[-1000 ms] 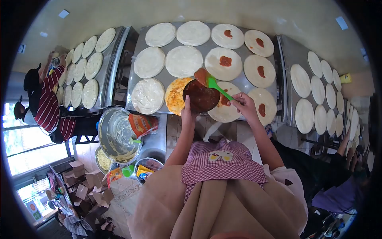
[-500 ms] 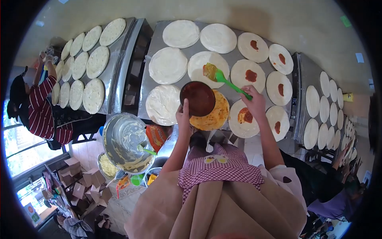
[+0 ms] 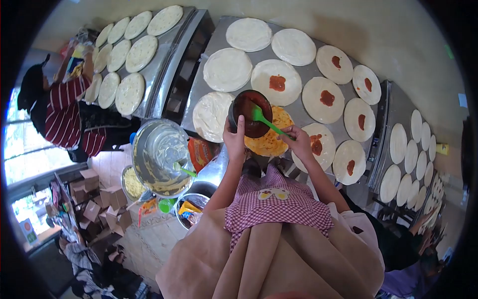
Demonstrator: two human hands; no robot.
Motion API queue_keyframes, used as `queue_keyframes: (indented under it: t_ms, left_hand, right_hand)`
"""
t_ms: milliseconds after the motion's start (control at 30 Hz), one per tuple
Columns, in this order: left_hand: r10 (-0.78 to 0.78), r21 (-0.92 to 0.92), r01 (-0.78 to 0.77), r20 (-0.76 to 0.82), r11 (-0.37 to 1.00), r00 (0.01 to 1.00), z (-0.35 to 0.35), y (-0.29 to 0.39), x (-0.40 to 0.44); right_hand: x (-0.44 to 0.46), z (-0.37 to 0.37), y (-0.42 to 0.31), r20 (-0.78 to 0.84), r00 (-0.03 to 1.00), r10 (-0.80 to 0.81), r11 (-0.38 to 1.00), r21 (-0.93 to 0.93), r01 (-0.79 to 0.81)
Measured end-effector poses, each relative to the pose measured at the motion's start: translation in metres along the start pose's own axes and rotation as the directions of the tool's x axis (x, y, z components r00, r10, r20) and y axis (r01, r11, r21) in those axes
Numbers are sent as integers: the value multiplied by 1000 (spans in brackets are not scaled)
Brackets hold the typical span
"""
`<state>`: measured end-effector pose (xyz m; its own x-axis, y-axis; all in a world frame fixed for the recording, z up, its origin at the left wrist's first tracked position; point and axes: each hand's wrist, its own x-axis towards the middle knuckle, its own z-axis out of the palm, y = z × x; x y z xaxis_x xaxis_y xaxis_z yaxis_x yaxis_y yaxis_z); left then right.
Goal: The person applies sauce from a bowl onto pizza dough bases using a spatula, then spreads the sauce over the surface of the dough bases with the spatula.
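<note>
My left hand grips a dark bowl of red sauce by its near rim, tilted toward me. In my right hand is the handle of a green spatula; its head dips into the bowl. Under and beside the bowl lies a dough round spread with orange sauce, partly hidden. Just beyond it, a pale dough round carries a dab of red sauce. Other rounds to the right bear red dabs too, while a white-coated round lies left of the bowl.
The rounds lie on a metal table. A large steel bowl with creamy residue stands at lower left, near a bowl of yellow shreds. A person in a striped top works at the left table. More dough rounds lie on the right table.
The spatula has moved from over the far middle round back into the bowl. A red dab now lies on that round. My right hand has come in closer to my left.
</note>
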<state>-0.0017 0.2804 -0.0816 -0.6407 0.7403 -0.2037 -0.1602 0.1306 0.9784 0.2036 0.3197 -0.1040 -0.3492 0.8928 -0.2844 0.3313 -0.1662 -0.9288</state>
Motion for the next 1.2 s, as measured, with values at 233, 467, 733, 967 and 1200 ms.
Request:
queue_keyframes:
  t_ms: [233,467,733,967,1200]
  left_hand:
    - [-357,-428,281,-109,859,928,-44,4,-33]
    - [-488,-449,390,-125,804,864,-99,-33,-94]
    - [-576,-499,428,-189,754,795,-107,-40,-122]
    - [-502,-276,447,-180,851,846,-101,-28,-67]
    - [-60,-69,48,-176,996,983,-61,-5,-6]
  right_hand:
    - [-2,6,-24,244,970,-2,991,130,-31]
    - [35,44,-33,262,944,-201,971,-71,227]
    - [55,58,-15,231,946,-228,954,-141,264]
    - [11,8,-73,367,928,-60,937,-299,179]
    - [12,42,-48,89,977,-195,842,-495,213]
